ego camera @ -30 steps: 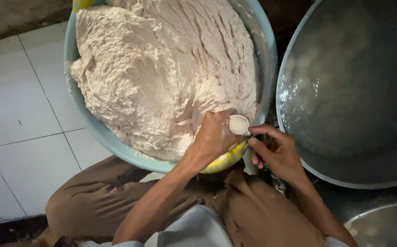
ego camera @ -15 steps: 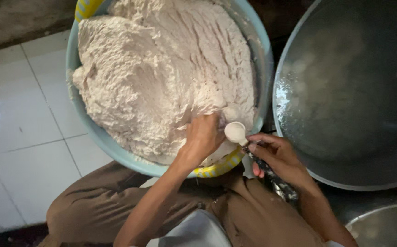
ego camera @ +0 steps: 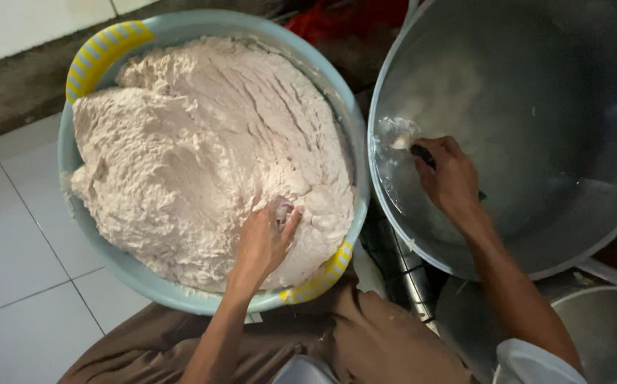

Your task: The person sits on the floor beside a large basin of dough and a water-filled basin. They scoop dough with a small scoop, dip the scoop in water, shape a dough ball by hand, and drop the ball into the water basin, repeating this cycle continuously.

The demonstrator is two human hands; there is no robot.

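We note a white tiled floor (ego camera: pixel 17 263), a red item (ego camera: pixel 351 21) behind the basins, and a smaller metal pot (ego camera: pixel 607 334) at lower right.

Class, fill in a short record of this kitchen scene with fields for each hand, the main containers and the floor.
Left hand: left hand pressed into the pale pinkish dough mass, fingers partly sunk in
Right hand: right hand grips a dark-handled spoon inside the large grey metal pan
Dough container: round light-blue plastic basin with yellow striped handles, heaped full
Pan contents: shiny liquid, a pale lump at the spoon tip
Floor: white tiled floor
Other: second metal bowl at lower right
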